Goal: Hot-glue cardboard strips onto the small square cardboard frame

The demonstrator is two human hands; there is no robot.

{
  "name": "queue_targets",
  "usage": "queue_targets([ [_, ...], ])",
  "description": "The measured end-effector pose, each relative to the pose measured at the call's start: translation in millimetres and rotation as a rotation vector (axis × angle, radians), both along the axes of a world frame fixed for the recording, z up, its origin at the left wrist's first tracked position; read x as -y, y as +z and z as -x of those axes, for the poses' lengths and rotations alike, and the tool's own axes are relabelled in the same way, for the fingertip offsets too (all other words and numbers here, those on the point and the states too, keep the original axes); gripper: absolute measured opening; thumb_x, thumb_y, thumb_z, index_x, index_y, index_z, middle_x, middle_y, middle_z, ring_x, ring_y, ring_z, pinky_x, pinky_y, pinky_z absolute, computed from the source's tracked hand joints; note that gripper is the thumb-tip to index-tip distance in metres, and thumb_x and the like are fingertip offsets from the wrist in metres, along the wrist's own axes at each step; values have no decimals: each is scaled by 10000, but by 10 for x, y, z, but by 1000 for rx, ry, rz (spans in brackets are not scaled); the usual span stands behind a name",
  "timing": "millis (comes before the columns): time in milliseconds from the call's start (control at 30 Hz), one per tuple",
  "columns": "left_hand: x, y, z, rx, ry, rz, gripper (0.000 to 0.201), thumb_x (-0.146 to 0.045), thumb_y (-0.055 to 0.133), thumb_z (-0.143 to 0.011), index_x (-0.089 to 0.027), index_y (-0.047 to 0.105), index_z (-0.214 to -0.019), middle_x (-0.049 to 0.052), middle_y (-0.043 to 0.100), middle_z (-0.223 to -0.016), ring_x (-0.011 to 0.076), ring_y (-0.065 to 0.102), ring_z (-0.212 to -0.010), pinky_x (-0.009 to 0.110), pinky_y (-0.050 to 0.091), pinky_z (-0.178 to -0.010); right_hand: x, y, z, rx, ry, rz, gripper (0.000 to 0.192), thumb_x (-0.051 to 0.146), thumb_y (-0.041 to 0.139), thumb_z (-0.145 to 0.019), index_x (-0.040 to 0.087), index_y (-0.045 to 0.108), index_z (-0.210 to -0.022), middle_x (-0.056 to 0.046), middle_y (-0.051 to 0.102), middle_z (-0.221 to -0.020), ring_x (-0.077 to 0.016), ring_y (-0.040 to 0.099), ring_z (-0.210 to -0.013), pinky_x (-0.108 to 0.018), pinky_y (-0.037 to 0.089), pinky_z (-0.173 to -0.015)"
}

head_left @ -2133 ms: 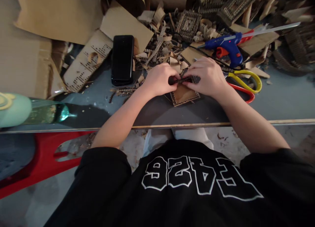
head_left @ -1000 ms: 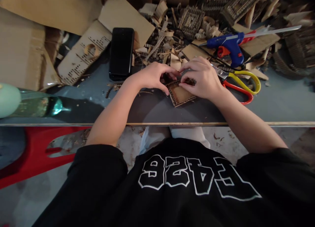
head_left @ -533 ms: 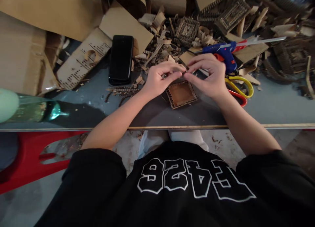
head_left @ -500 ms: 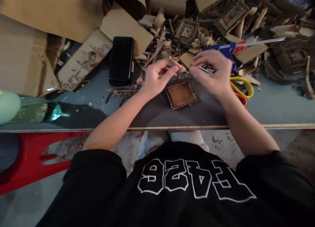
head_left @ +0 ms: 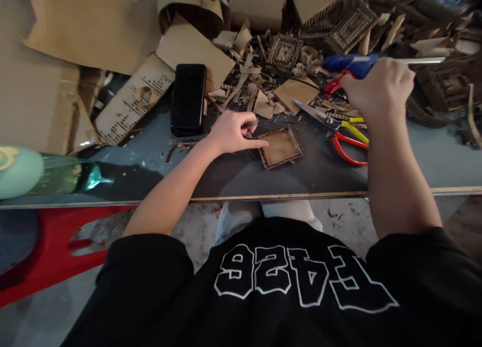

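Note:
My right hand [head_left: 384, 88] is closed round a blue glue gun [head_left: 348, 63] with a red trigger. A white glue stick [head_left: 425, 61] sticks out of its back end. My left hand [head_left: 235, 131] has its fingers curled round a small greyish-brown piece [head_left: 253, 125], which looks like a corrugated cardboard strip and is mostly hidden. Its thumb reaches over the left rim of a shallow square cardboard tray [head_left: 280, 161] with a corrugated border. Whether the thumb touches the tray, I cannot tell. Scissors [head_left: 331, 123] with red and yellow handles lie partly open, left of my right forearm.
A black phone [head_left: 188, 98] lies behind my left hand. Cardboard scraps [head_left: 263, 105] and corrugated pieces [head_left: 284, 53] cover the back of the table. At the left, a greenish bottle [head_left: 56, 174] lies near the table's front edge [head_left: 263, 196].
My right hand has put down the scissors and moved right and back to grip the glue gun, now raised and turned. My left hand has lowered towards the tray.

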State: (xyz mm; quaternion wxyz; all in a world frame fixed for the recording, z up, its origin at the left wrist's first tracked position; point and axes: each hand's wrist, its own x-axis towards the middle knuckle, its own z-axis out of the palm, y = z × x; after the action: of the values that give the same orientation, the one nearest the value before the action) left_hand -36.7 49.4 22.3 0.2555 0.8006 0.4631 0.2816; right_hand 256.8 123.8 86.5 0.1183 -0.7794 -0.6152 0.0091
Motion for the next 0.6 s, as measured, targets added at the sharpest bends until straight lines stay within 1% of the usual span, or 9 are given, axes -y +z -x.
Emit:
queue_targets([
  [33,3,8,19,-37,-19,10,581,-540,946,-693,-216,465,-650,-125,331,-499,66,312,-501,254,315,-587,-10,33,-31,-30,-47,1,540,365,749,-996,-79,686,-1297,-373,664,-1360,-483,645,-1345,-625,498,-1107],
  [100,-4,-1,61,-95,-20,26,621,-585,977,-658,-205,487,-638,-127,351,-498,63,344,-502,246,338,-608,-41,84,-93,-78,-144,-9,473,392,627,-1081,8,675,-1353,-283,673,-1415,-400,641,-1380,-545,506,-1151],
  [167,-18,-32,102,-133,5,29,618,-608,974,-668,-196,515,-638,-115,406,-514,68,404,-514,243,360,-630,-68,85,-150,-118,-44,-165,397,347,556,-1104,77,631,-1384,-218,685,-1410,-326,650,-1354,-487,520,-1149],
  [233,-30,-67,134,-149,21,2,614,-636,944,-700,-192,529,-621,-95,457,-529,79,455,-532,246,374,-646,-70,19,-185,-142,136,-329,377,301,596,-1055,153,575,-1401,-146,696,-1376,-267,654,-1289,-424,536,-1123],
  [300,-36,-90,156,-105,15,-59,632,-681,893,-738,-198,514,-592,-84,446,-510,88,451,-523,257,378,-639,-38,-96,-178,-150,297,-395,388,280,687,-951,220,591,-1323,-101,724,-1267,-271,681,-1161,-419,574,-1030],
  [367,-34,-100,172,-12,12,-111,638,-711,847,-769,-213,496,-580,-84,396,-476,94,401,-499,270,375,-609,25,-214,-126,-145,407,-377,387,301,752,-854,269,625,-1218,-96,740,-1189,-315,697,-1081,-466,584,-954],
  [433,-30,-109,181,57,34,-129,619,-698,829,-794,-226,486,-588,-84,369,-464,99,358,-488,280,370,-578,108,-283,-49,-148,505,-340,357,362,778,-806,312,646,-1134,-113,745,-1152,-359,693,-1071,-515,566,-940],
  [533,-29,-151,173,65,73,-113,579,-627,843,-821,-232,478,-607,-77,398,-492,97,358,-493,283,375,-565,237,-274,50,-175,630,-321,310,470,740,-833,342,666,-1106,-130,737,-1126,-375,681,-1080,-539,547,-953],
  [600,-32,-193,155,59,66,-93,563,-585,858,-826,-230,475,-615,-66,440,-518,96,383,-495,281,384,-559,304,-250,83,-173,695,-330,318,474,677,-893,335,670,-1179,-135,732,-1168,-367,679,-1129,-530,546,-988],
])
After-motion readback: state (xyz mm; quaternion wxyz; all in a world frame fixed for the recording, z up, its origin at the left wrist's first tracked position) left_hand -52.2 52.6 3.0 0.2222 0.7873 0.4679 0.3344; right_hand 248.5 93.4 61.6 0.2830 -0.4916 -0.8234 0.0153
